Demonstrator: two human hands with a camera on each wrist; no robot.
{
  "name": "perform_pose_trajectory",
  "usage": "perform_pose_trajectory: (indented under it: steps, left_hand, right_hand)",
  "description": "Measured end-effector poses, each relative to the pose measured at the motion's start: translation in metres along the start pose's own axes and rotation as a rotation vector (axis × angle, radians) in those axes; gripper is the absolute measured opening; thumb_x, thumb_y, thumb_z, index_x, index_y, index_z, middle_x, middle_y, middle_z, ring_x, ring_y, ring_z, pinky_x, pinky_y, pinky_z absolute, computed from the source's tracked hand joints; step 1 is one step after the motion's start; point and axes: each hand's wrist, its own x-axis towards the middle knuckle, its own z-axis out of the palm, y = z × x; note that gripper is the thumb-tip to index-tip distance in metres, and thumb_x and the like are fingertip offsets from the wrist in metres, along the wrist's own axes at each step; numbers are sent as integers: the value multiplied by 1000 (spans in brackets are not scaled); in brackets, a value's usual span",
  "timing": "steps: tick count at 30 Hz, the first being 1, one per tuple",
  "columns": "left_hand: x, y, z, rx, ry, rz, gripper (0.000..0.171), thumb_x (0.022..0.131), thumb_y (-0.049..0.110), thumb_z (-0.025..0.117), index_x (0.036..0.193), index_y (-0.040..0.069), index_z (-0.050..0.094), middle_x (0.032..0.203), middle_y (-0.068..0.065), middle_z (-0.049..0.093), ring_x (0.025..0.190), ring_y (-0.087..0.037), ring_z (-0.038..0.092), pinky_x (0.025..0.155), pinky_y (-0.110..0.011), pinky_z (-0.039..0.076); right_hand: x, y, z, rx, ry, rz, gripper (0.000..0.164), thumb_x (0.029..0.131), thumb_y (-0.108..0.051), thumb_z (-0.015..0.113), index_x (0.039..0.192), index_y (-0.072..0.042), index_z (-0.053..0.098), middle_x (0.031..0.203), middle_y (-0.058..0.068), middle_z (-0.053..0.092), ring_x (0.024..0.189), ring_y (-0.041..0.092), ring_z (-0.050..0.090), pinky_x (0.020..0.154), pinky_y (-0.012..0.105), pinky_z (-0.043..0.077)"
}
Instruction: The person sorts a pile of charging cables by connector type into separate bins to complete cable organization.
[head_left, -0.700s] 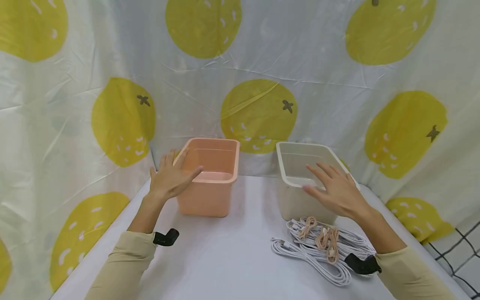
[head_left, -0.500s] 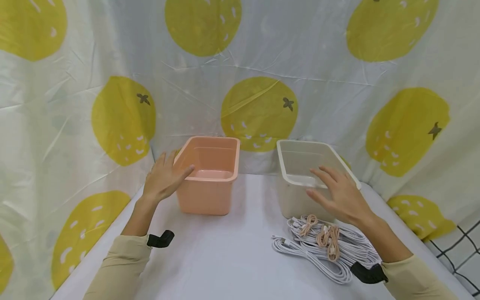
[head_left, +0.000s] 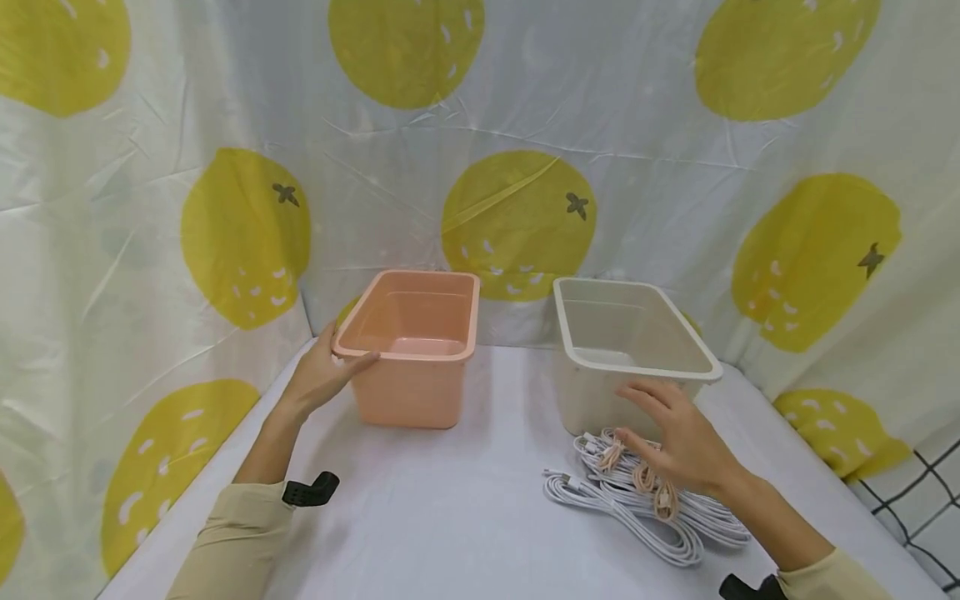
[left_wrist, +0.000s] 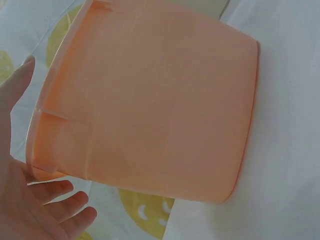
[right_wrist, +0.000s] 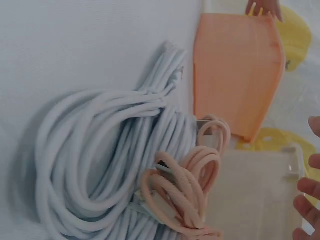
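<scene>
My left hand (head_left: 320, 375) is at the near left corner of a peach plastic bin (head_left: 408, 392). Its thumb is spread apart from the other fingers, and the left wrist view has them beside the bin's rim (left_wrist: 37, 120); whether they touch it I cannot tell. Over a pile of bundled white cables (head_left: 622, 521) hovers my right hand (head_left: 686, 437), in front of a cream bin (head_left: 592, 400), fingers loosely bent and holding nothing. Small peach-coloured cable bundles (right_wrist: 182, 192) lie on top of the white coils (right_wrist: 95, 150). In the head view the hand partly hides the pile.
Both bins stand upright at the back of a white-covered table (head_left: 480, 517). A lemon-patterned curtain (head_left: 375, 200) hangs behind and along the sides. Black wire mesh (head_left: 911, 508) shows at the far right. Each wrist wears a black camera mount (head_left: 311, 490).
My left hand has come down from above the peach bin's left side to its near corner. The right hand has drawn back from over the cream bin and lowered towards the cables.
</scene>
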Motion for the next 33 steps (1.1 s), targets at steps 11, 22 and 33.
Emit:
perform_pose_trajectory:
  steps: [11,22,33]
  left_hand:
    - [-3,-10,4,-138,14,-12,106,93,46,78,166,9,11,164,-21,30,147,-45,32,111,-58,38]
    - [1,-11,8,-294,-4,3,96,98,27,75,165,5,10,160,-27,32,142,-45,38,112,-57,36]
    - [-15,19,0,-266,-22,-18,97,99,28,73,163,-3,8,159,-33,29,142,-51,36,111,-61,36]
  right_hand:
    - [-19,9,18,33,-147,-37,39,88,-18,83,123,-6,72,127,10,66,117,31,59,92,56,50]
    - [-21,27,25,139,-305,-105,32,89,-9,80,120,-6,75,124,9,70,113,34,64,90,55,51]
    - [-12,32,31,195,-288,-117,19,86,-11,84,105,-10,82,107,3,74,99,25,67,85,48,53]
